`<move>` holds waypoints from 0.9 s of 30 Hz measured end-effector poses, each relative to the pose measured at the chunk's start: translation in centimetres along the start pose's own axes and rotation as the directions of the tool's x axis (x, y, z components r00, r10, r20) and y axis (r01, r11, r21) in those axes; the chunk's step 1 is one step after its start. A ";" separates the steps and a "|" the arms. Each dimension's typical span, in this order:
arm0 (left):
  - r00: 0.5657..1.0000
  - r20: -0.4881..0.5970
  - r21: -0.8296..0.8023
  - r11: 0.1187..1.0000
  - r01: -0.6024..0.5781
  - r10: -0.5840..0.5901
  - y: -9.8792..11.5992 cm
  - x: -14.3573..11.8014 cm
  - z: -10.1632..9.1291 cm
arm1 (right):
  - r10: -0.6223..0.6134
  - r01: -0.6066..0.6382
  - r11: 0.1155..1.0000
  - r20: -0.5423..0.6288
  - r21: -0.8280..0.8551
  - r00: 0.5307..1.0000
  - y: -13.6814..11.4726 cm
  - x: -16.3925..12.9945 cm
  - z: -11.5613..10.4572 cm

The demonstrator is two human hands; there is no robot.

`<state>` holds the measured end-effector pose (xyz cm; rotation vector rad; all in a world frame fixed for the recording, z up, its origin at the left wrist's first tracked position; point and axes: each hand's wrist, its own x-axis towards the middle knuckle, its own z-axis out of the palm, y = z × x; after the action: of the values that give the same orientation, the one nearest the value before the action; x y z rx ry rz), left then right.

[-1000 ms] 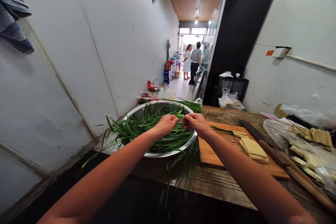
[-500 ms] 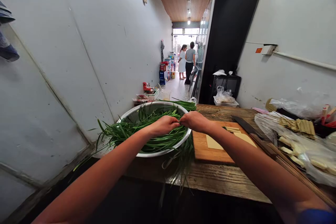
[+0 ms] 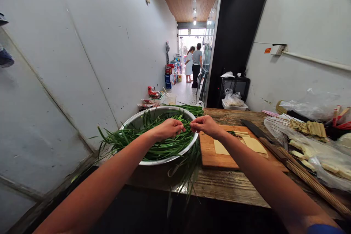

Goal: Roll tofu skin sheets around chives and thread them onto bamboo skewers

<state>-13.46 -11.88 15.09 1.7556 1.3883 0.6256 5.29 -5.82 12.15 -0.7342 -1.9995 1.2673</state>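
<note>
Chives (image 3: 161,142) in bowl (image 3: 131,120); no readable writing.

Narrow back-room food prep kitchen of a small shop, worn wooden table (image 3: 233,186), cutting board (image 3: 219,157), steel bowl (image 3: 164,159) of chives (image 3: 153,142), bamboo skewers (image 3: 312,182), tall fridge (image 3: 236,36), stocked boxes (image 3: 169,75) towards the street door.

both hands (image 3: 188,128) over a metal bowl (image 3: 175,157) of green chives (image 3: 153,142), fingertips pinched together

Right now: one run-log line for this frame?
left hand: pinching chives | right hand: pinching same chives | over: metal bowl | beside: cutting board with knife
</note>
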 end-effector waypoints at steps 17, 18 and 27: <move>0.997 -0.021 0.238 0.969 -0.073 0.080 2.3 -0.4 0.7 | -0.305 0.270 0.719 0.058 -0.641 0.950 -1.7 -1.5 -1.1; 0.994 -0.016 0.275 0.956 -0.101 0.109 2.9 -0.2 0.9 | -0.316 0.303 0.634 0.120 -0.711 0.941 -2.5 -1.9 -1.2; 0.963 0.162 0.340 0.904 -0.261 0.217 9.1 2.7 6.5 | -0.166 0.168 0.272 0.126 -0.947 0.978 -5.3 -9.3 -6.3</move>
<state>-2.55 -11.90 18.62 2.2427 1.2700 0.3997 15.40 -11.22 16.92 -0.9706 -2.6682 -0.2922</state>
